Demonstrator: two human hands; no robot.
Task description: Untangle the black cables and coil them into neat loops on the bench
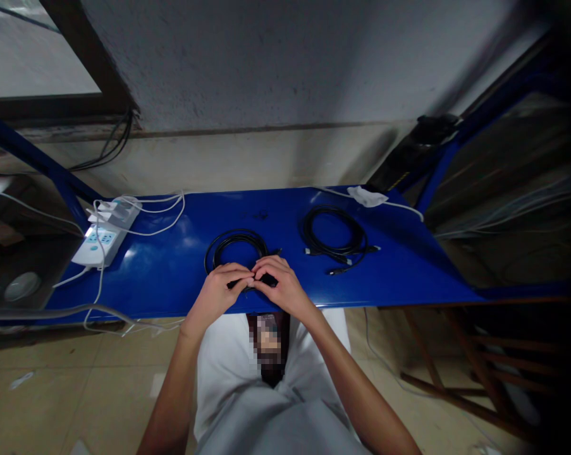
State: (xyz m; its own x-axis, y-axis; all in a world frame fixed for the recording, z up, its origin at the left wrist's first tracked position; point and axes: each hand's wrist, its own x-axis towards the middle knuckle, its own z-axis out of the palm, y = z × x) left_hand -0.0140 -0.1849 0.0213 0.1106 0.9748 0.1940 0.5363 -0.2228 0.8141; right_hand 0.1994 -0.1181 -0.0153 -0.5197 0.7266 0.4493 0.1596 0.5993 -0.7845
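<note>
A coiled black cable [240, 237] lies on the blue table near its front edge. My left hand [221, 291] and my right hand [282, 284] meet at the coil's near side, fingertips and thumbs pinched together. Black cable shows inside the curl of the fingers of both hands. Whether something small sits between the fingertips is hidden. One cable end pokes out just beyond my right hand. To the right rests a second coiled black cable [335, 230], its several plug ends pointing toward the right and front.
On the left stands a white power strip [98, 243] with white cords looping over the blue table [171, 272]. Small black bits [259, 215] lie behind the first coil. A white crumpled piece [368, 196] and a black bottle-like object [411, 155] are at the back right.
</note>
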